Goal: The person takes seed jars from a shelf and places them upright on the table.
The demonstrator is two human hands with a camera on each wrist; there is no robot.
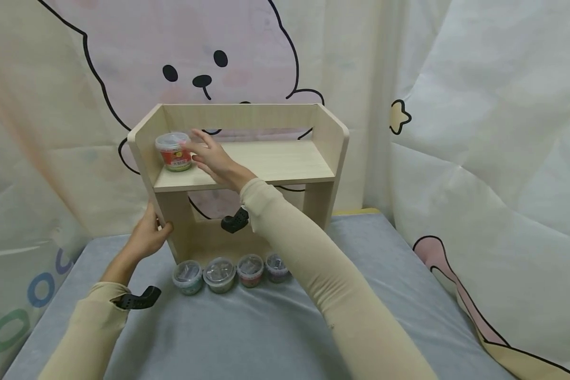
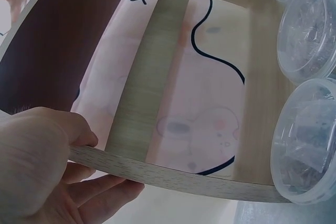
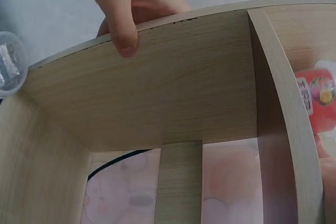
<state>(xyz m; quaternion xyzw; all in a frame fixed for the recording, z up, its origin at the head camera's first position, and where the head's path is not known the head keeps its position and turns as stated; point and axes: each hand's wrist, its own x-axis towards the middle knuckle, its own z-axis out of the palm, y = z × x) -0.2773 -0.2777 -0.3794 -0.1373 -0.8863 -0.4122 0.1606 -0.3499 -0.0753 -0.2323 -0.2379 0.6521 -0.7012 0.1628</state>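
A small two-tier wooden shelf [image 1: 275, 158] stands on the table. My left hand [image 1: 148, 235] grips the front edge of its left side panel [image 3: 173, 77], thumb on the inner face and fingers outside. On the upper tier, at the left end, sits a plastic jar [image 1: 174, 153] with a clear lid and a red fruit label. My right hand [image 1: 216, 161] is at the jar's right side, fingers extended and fingertips against it. Several lidded tubs [image 1: 220, 274] stand in a row before the shelf's lower tier. In the left wrist view, clear lids [image 2: 307, 140] show close up.
A grey-blue cloth [image 1: 209, 338] covers the table. Behind it hangs a curtain [image 1: 256, 47] with a cartoon bear, and another printed curtain [image 1: 494, 132] hangs at the right. Each wrist carries a black strap mount [image 1: 138, 299].
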